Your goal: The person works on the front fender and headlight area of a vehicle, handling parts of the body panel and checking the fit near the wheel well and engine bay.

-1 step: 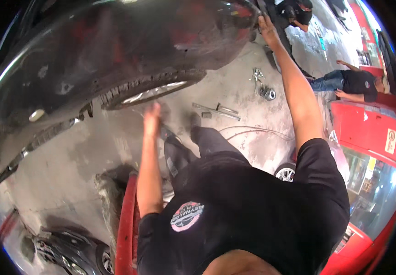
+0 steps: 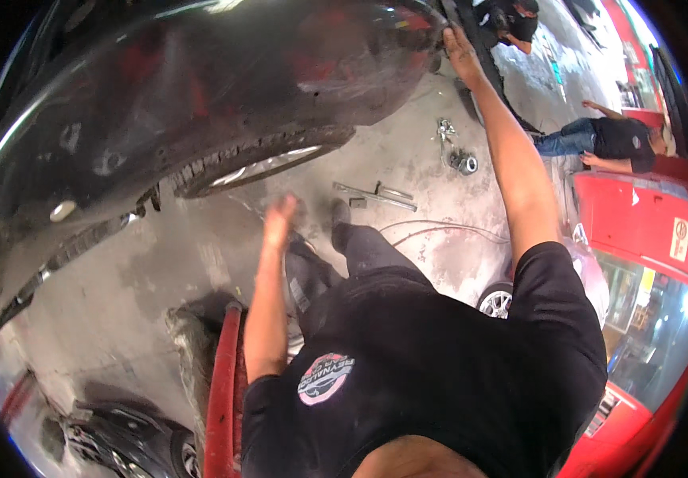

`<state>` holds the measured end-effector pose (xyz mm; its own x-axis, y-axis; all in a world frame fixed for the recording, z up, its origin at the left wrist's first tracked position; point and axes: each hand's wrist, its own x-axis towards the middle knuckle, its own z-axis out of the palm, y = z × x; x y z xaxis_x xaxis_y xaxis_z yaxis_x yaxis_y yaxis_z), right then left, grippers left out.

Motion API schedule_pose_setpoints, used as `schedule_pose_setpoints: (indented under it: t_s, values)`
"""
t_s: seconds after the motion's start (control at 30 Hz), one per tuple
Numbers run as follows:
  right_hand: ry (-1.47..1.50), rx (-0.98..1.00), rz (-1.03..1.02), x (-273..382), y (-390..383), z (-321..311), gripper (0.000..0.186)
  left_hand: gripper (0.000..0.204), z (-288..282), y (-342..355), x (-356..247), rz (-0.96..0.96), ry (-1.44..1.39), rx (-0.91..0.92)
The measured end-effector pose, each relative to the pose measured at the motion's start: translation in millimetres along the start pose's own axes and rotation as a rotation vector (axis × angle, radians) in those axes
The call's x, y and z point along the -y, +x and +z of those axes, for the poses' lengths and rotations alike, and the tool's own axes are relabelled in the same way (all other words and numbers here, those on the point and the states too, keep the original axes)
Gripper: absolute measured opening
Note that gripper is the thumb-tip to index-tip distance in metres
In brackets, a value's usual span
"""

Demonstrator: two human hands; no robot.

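Note:
A dark, dusty car body panel (image 2: 232,72) fills the upper left, above a tyre with a silver rim (image 2: 272,166). My right arm reaches far out, and my right hand (image 2: 462,56) rests at the panel's far right end. Its fingers look stretched out against the edge, their tips partly hidden. Below the wheel, my left hand (image 2: 282,213) hangs in the air, apart from the tyre. Motion blurs its fingers; nothing held shows in it.
Metal bars (image 2: 376,196) lie on the floor beyond my feet, with a round metal part (image 2: 463,162) farther off. A hose (image 2: 440,226) runs rightward. Two people are at the upper right; one person (image 2: 627,143) stands near red cabinets (image 2: 631,215). A red post (image 2: 223,390) stands lower left.
My left hand has moved slightly right and nearer to me, away from the wheel. My right hand stays at the panel's end. The view has shifted a little.

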<state>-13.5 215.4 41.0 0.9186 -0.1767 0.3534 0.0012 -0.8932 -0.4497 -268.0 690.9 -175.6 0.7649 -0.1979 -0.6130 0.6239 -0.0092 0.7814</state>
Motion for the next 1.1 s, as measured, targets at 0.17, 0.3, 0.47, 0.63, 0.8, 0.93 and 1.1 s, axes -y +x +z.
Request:
schedule_pose_setpoints:
  t_s: [0.17,0.3,0.47,0.63,0.8,0.93,1.1]
  values:
    - [0.041,-0.014,-0.104,1,-5,-7,0.056,0.051,134,-64,123,-0.19,0.348,0.577]
    - [0.117,-0.131,-0.225,3,-8,-7,0.048,0.048,179,-80,151,-0.048,0.472,0.503]
    - [0.324,-0.085,-0.223,10,-9,-5,0.039,0.033,224,-55,156,-0.063,0.573,0.505]
    - [0.48,-0.257,-0.306,18,-8,0,0.035,0.015,243,-56,122,-0.281,0.042,0.753]
    - [0.494,-0.317,-0.372,11,-5,11,0.036,0.012,228,-45,119,-0.393,-0.026,0.877]
    - [0.516,-0.526,-0.312,18,-10,39,0.041,0.025,220,26,180,-0.341,0.334,0.89]
    - [0.5,-0.563,-0.388,10,-4,54,0.045,0.036,181,173,264,0.132,0.741,0.745]
